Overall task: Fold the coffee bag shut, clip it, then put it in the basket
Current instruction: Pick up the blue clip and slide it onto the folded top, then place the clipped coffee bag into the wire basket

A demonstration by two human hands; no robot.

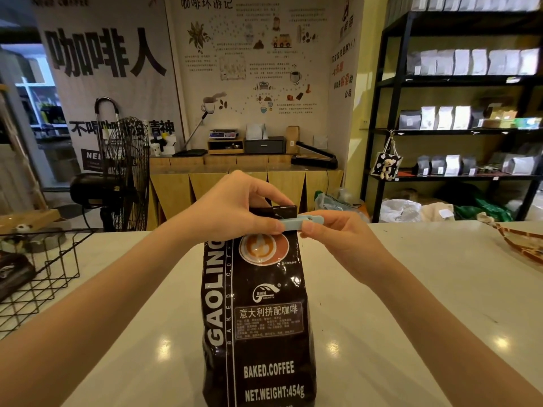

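Standing upright on the counter [382, 289], the coffee bag [258, 312] has its folded top pinched in your left hand [235, 210]; your right hand [332, 230] grips the blue clip [302, 223] across that fold. Wire basket [44, 274] sits well left.

Coffee shop, coffee-themed wall posters [249, 63], black shelving [458, 130] stocked with coffee bags, counter scale [223, 134]

Coffee bag [258, 318] base beyond bottom edge
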